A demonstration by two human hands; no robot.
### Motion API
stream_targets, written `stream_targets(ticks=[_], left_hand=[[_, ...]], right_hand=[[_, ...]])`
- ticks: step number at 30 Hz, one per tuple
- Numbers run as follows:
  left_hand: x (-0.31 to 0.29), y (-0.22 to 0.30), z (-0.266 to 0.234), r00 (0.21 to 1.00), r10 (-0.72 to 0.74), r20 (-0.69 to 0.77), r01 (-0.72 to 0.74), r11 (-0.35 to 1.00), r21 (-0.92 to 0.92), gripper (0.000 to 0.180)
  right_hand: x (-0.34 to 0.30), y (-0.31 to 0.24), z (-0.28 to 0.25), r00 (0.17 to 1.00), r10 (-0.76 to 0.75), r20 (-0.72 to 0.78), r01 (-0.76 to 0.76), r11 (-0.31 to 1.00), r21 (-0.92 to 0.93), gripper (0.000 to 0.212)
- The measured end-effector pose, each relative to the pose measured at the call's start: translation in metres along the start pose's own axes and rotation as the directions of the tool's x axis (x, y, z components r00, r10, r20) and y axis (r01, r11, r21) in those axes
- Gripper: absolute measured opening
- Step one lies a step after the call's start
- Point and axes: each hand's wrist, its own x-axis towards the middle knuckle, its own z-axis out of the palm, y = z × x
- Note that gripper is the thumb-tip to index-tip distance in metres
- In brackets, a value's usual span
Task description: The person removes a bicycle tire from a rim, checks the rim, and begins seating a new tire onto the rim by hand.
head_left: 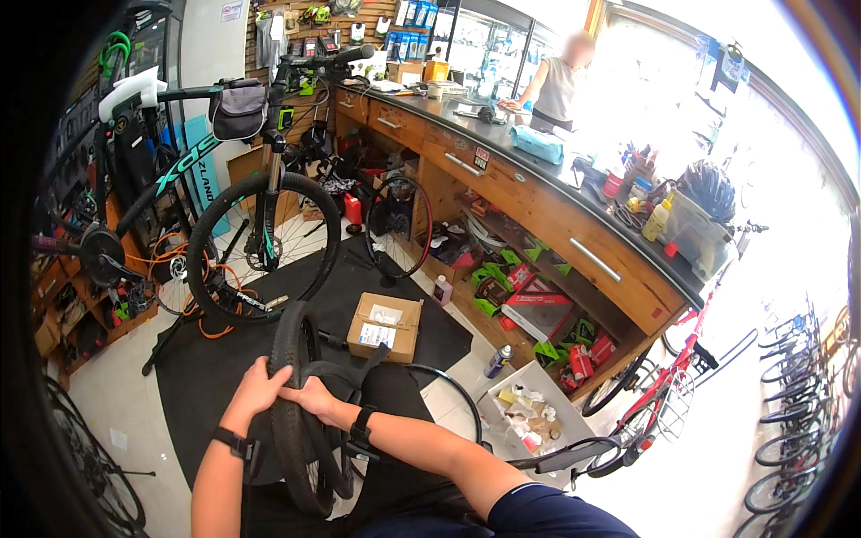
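Observation:
A bicycle wheel with a black knobby tyre [291, 439] stands upright in front of me, between my legs. My left hand [258, 389] grips the tyre from the left, with its thumb across the tread. From the right, my right hand [309, 396] is closed on the same tyre, close to the left thumb. My right fingertips are hidden behind the rubber. Just beyond the wheel, a taped cardboard box [405, 321] rests on the black mat [215, 386].
A black-and-teal mountain bike [175, 175] is raised at the left. Along the right runs a wooden counter [538, 215], with a person [552, 94] behind it. A spray can [499, 360] and a white bin of scraps [489, 408] stand by its base. Another wheel [425, 242] leans there.

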Motion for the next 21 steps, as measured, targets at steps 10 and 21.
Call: stream_targets(ticks=[10, 21], left_hand=[[0.005, 0.001, 0.024, 0.997, -0.078, 0.016, 0.079, 0.939, -0.336, 0.06], [-0.035, -0.01, 0.024, 0.97, 0.064, -0.234, -0.141, 0.933, -0.331, 0.06]], right_hand=[[-0.007, 0.004, 0.008, 0.995, -0.099, -0.033, 0.092, 0.98, -0.179, 0.026], [-0.002, 0.028, 0.018, 0.966, -0.249, 0.075, 0.255, 0.851, -0.46, 0.032]])
